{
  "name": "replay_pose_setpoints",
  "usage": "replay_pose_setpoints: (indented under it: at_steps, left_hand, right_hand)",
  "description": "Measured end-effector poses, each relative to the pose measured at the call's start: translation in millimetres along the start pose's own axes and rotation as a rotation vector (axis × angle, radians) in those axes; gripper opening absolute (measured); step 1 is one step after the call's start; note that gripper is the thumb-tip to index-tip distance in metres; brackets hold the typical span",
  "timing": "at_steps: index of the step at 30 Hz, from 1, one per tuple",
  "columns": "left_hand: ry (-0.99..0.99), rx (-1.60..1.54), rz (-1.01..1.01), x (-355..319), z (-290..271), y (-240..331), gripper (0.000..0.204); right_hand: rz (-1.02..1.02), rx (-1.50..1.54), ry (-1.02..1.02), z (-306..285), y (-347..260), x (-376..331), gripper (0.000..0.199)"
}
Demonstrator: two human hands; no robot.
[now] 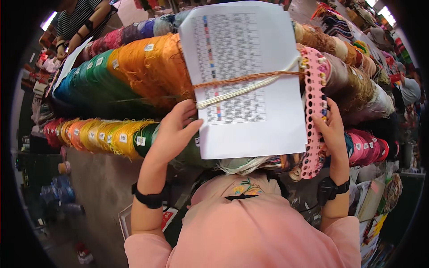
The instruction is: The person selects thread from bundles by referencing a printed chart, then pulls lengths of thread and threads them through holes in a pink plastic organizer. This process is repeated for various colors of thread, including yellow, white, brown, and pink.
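Note:
A printed white paper sheet (281,111) with a table and a column of small colour marks lies over the thread rows in front of me. A brown yarn strand (250,78) and a cream yarn strand (237,95) run across it. Down its right edge stands a pink thread card (311,105) with dark holes and bits of coloured thread. My right hand (331,129) grips this card, thumb on its face, fingers partly hidden. At the paper's left edge, my left hand (176,131) is closed, its thumb by the edge and fingertips near the strand ends.
Thick rows of thread hanks spread around: orange (154,62), green (98,78), yellow (105,136) and pink (367,146), many with small white tags. Blue plastic bottles (62,190) stand on the floor at left. Another person in a striped top (85,15) works at far left.

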State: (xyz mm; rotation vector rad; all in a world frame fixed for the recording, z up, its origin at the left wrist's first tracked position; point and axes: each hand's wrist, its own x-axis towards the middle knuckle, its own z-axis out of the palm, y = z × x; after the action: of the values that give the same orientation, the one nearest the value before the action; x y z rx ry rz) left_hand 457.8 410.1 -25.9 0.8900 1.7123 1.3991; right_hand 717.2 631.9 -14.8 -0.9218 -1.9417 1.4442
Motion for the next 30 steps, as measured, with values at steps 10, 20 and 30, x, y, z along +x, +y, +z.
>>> replay_pose_setpoints:
  at_steps: [10, 20, 30]
  left_hand:
    - [0.091, -0.01, -0.001, 9, 12, -13, 0.057]
    - [0.059, -0.245, -0.047, 13, 14, -2, 0.057]
    - [0.017, -0.654, -0.267, 5, 30, 23, 0.046]
  right_hand:
    - [0.056, 0.216, 0.02, 9, 6, 2, 0.043]
    - [0.095, 0.248, -0.023, 5, 8, 4, 0.04]
    - [0.107, 0.259, -0.009, 7, 4, 3, 0.033]
